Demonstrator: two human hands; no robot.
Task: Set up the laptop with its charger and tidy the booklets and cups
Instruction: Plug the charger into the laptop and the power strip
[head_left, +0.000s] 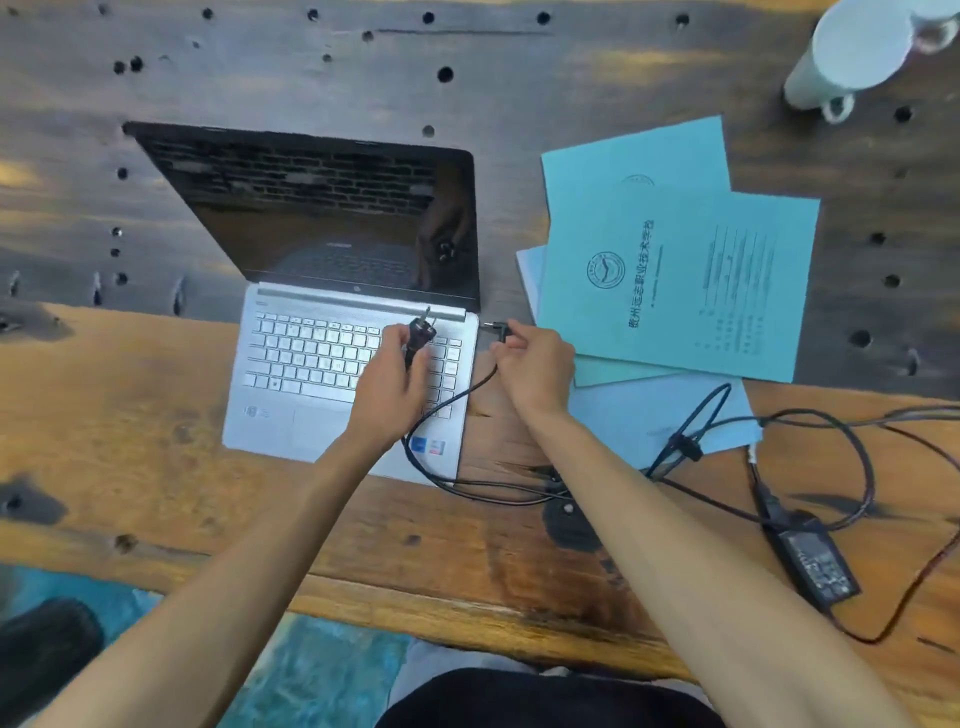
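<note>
Now left hand (395, 364) grips wall plug (420, 332), right hand (535, 364) pinches barrel connector (496, 328) beside laptop (353, 358).

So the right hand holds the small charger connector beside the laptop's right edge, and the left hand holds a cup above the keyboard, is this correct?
Not quite. In the head view the left hand holds the wall plug, not a cup, above the keyboard. The right hand does hold the small connector beside the laptop.
</note>
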